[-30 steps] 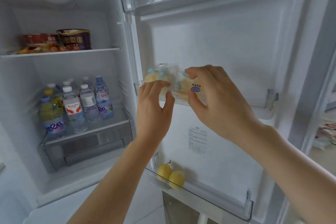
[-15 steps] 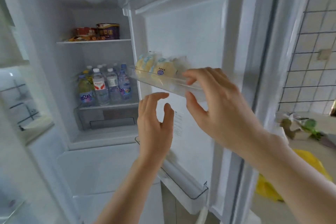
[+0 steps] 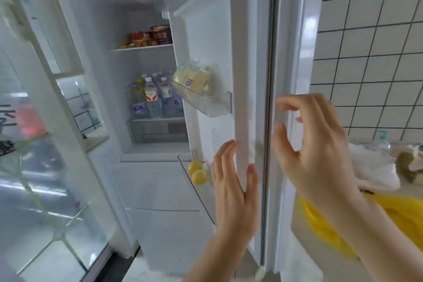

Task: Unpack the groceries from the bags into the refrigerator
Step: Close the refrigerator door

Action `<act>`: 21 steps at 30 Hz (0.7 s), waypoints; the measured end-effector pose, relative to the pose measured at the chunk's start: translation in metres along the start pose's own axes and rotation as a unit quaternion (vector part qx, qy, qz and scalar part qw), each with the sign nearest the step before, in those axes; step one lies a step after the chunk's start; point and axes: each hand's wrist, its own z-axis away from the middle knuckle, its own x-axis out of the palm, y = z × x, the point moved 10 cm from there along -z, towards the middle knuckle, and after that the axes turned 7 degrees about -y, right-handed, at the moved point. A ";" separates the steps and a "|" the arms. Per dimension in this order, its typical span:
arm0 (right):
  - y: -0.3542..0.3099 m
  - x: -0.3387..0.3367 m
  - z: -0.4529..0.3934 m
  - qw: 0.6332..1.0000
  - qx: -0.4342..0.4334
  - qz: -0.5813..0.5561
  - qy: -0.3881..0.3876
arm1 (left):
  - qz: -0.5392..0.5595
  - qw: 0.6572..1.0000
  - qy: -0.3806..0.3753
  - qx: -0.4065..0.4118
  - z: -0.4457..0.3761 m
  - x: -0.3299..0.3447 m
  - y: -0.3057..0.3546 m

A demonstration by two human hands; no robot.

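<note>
Both hands are free and hold nothing: the left hand (image 3: 233, 188) flat with straight fingers by the refrigerator door (image 3: 206, 36) edge, the right hand (image 3: 313, 151) loosely curled. The packaged buns (image 3: 191, 76) sit in the door's middle bin (image 3: 206, 104); a yellow bag (image 3: 393, 217) lies on the surface.

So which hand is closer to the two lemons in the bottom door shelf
Left. The left hand is just right of the lemons, nearly level with them. The right hand is farther right, beyond the door edge.
</note>
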 end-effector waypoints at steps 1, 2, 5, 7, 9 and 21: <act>0.007 -0.003 0.001 1.000 0.010 -0.001 0.008 | -0.009 1.000 -0.009 -0.004 0.004 0.009 0.002; 0.014 -0.005 0.001 1.000 0.018 -0.004 0.016 | -0.017 1.000 -0.017 -0.006 0.008 0.017 0.004; 0.030 -0.006 0.003 0.999 0.040 -0.024 0.028 | -0.041 0.998 -0.039 -0.008 0.014 0.035 0.006; 0.040 -0.001 0.004 0.997 0.067 -0.037 0.019 | -0.056 0.997 -0.046 -0.012 0.016 0.040 0.006; 0.050 0.009 0.005 0.992 0.105 -0.067 -0.004 | -0.068 0.996 -0.049 -0.014 0.016 0.042 0.006; 0.048 0.027 0.013 0.972 0.124 -0.200 -0.015 | -0.076 0.993 -0.080 -0.038 0.032 0.043 0.006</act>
